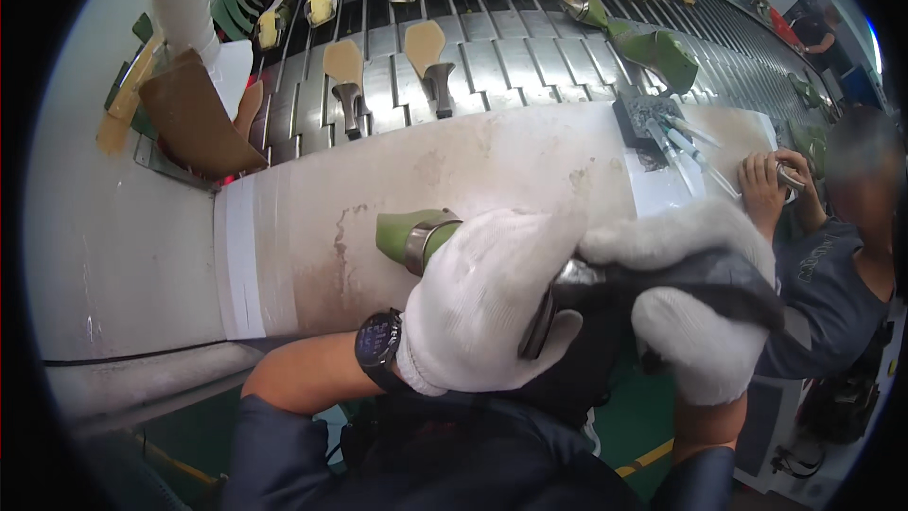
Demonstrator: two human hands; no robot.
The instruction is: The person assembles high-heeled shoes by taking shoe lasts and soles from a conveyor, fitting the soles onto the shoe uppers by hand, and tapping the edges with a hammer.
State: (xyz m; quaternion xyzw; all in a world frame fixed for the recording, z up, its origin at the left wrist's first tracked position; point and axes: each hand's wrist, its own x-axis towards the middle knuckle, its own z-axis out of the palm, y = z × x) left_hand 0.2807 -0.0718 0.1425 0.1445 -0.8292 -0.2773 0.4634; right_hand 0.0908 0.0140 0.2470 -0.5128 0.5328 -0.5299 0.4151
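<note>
White-gloved left hand: closed round green last with metallic strap | Last: over bench's near side, contact unclear | Right hand, white-gloved: gripping black tool, metal end beside left hand | Shoes: on conveyor beyond

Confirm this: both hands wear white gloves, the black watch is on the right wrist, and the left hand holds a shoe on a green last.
One correction: the head view shows the black watch on the left wrist, not the right. The rest stands: left hand and right hand wear white gloves, and the left holds a shoe on a green last.
</note>
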